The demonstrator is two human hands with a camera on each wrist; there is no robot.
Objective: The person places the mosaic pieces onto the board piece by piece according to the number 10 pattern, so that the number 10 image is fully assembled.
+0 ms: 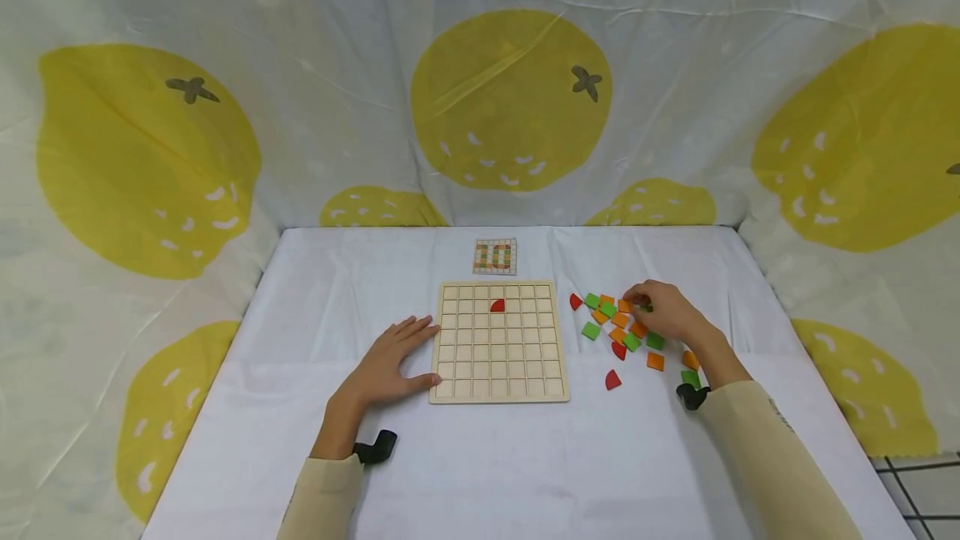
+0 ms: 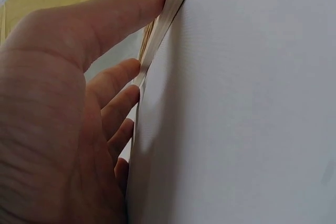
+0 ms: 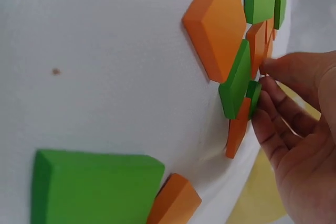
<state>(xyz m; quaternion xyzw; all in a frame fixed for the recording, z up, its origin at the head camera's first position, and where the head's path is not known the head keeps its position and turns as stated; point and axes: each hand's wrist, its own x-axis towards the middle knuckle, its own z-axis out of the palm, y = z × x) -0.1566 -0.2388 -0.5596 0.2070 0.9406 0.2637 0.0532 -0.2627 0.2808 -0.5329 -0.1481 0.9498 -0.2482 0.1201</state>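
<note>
My left hand (image 1: 387, 365) lies with fingers spread at the left side of a square wooden grid board (image 1: 498, 400). Its thumb and fingertips touch the board's edge, also seen side-on in the left wrist view. One red quarter-circle piece (image 1: 498, 306) sits in an upper cell. On the right, my right hand (image 1: 667, 309) reaches into loose green and orange pieces, fingers bent and thumb near the index finger. Its fingertips are right at an orange tile (image 1: 625, 307); I cannot tell whether they grip it. A green piece (image 3: 254, 98) is beside the fingers.
A small printed pattern card (image 1: 495, 257) lies behind the board. Nearer me are a red quarter-circle (image 1: 612, 379), an orange square (image 1: 656, 362) and a green piece (image 1: 691, 378). A lemon-print cloth (image 1: 510, 98) hangs around the white-covered table (image 1: 495, 473).
</note>
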